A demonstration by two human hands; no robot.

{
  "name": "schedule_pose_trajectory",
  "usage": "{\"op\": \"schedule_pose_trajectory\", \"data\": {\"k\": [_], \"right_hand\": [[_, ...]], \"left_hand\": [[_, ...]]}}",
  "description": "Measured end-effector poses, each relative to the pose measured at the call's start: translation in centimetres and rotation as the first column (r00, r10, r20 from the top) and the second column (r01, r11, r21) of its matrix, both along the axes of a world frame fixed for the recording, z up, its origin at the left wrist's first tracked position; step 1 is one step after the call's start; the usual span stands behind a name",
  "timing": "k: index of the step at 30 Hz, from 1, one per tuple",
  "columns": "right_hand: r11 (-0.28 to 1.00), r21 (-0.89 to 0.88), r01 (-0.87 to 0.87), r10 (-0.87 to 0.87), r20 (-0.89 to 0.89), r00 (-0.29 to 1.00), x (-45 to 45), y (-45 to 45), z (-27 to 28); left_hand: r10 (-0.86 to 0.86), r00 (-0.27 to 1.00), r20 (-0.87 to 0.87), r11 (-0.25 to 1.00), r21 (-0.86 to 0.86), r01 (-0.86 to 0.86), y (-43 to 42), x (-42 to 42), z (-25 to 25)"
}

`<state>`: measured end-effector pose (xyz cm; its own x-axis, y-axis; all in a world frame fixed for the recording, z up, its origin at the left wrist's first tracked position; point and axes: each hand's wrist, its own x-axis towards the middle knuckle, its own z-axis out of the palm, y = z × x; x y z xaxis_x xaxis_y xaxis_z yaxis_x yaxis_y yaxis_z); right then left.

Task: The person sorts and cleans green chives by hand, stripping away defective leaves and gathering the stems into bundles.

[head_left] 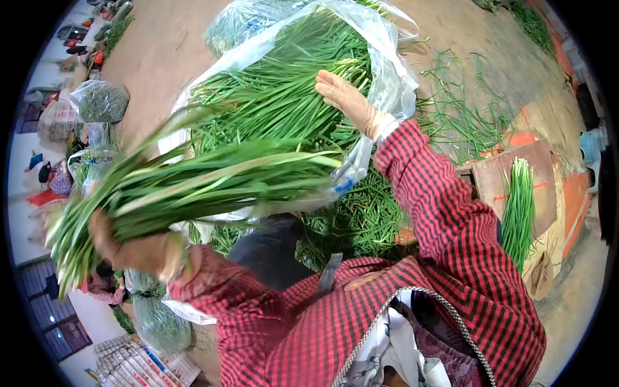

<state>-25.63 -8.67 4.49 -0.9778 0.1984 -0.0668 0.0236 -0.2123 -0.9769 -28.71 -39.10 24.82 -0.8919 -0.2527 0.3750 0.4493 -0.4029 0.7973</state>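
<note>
My left hand [138,253] is closed around a thick bunch of garlic chives [219,180], raised at the left; hand and leaf tips are blurred by motion. The bunch lies almost sideways, its pale stem ends pointing right. Over a large clear plastic bag [393,58] full of garlic chives [277,106], my right hand [347,102] is held flat with its fingers stretched out. Its fingertips are beside the pale ends of the chives in the bag. Whether they touch the leaves I cannot tell.
On a board [545,187] at the right lies a neat bunch of chives [520,209]. Loose leaves [461,106] litter the floor beyond the bag, and more chives [361,216] lie near my knee. Filled bags [161,319] and a person [104,284] are at the left.
</note>
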Motion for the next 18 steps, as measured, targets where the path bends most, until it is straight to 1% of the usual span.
{"op": "schedule_pose_trajectory", "data": {"k": [1,2,3,4,5,6,7,8,9,10,11,12,13,14,15,16,17,18], "right_hand": [[0.994,0.102,-0.049,0.046,0.024,0.999,-0.5,0.5,0.2],[0.971,0.228,-0.069,0.044,0.111,0.993,-0.3,0.8,2.6],[0.979,0.184,-0.082,0.056,0.140,0.989,0.4,1.1,5.0],[0.975,0.201,-0.093,0.090,0.026,0.996,1.7,0.8,8.4],[0.983,0.148,-0.111,0.131,-0.136,0.982,2.7,0.3,11.3],[0.985,0.037,-0.168,0.172,-0.268,0.948,4.2,-0.2,13.8],[0.967,0.035,-0.251,0.246,-0.371,0.896,6.1,-0.3,15.3],[0.923,0.238,-0.303,0.371,-0.332,0.867,7.5,-0.3,16.9],[0.914,0.202,-0.353,0.400,-0.291,0.869,9.3,-1.9,16.9],[0.901,0.263,-0.346,0.405,-0.224,0.886,12.1,-3.4,17.0],[0.882,0.323,-0.343,0.407,-0.154,0.900,14.5,-4.2,16.6],[0.893,0.321,-0.315,0.355,-0.070,0.932,15.9,-3.6,15.8],[0.900,0.329,-0.287,0.298,0.016,0.954,17.6,-2.8,14.9],[0.858,0.420,-0.295,0.280,0.099,0.955,19.2,-1.2,13.4],[0.886,0.319,-0.335,0.277,0.215,0.937,20.6,-0.8,13.6],[0.902,0.302,-0.309,0.218,0.299,0.929,22.6,0.2,12.6],[0.892,0.298,-0.338,0.163,0.485,0.859,23.9,1.2,12.8],[0.862,0.280,-0.423,0.159,0.643,0.749,24.6,3.0,13.0]], "left_hand": [[-0.202,0.976,-0.084,0.979,0.007,0.203,-3.5,0.2,1.3],[-0.397,0.906,-0.146,0.916,-0.005,0.401,-5.4,0.8,3.2],[-0.394,0.900,-0.185,0.914,0.021,0.404,-6.3,1.7,3.3],[-0.382,0.906,-0.180,0.921,0.010,0.390,-4.8,3.0,3.8],[-0.370,0.913,-0.171,0.927,0.002,0.376,-2.8,4.0,3.6],[-0.109,0.969,-0.222,0.981,-0.183,0.069,0.8,4.6,2.4],[0.137,0.941,-0.309,0.906,-0.345,-0.245,4.5,5.1,0.8],[0.117,0.962,-0.245,0.925,-0.325,-0.195,7.5,6.0,-1.0],[-0.083,0.990,-0.112,0.992,-0.107,0.070,10.6,7.4,-2.8],[-0.282,0.959,-0.022,0.946,0.157,0.282,13.3,8.8,-4.3],[-0.440,0.897,0.031,0.842,0.361,0.401,15.3,10.0,-5.7],[-0.587,0.806,0.080,0.703,0.545,0.457,16.8,11.3,-6.7],[-0.789,0.608,0.091,0.430,0.789,0.440,17.1,12.8,-6.7],[-0.838,0.514,0.184,0.415,0.826,0.382,18.0,13.6,-8.6],[-0.879,0.409,0.244,0.383,0.872,0.304,19.1,15.0,-10.7],[-0.918,0.259,0.302,0.360,0.906,0.221,20.3,16.5,-12.5],[-0.962,0.138,0.235,0.264,0.927,0.264,21.3,17.9,-15.1],[-0.987,0.051,0.153,0.161,0.957,0.243,21.9,19.5,-17.0]]}}
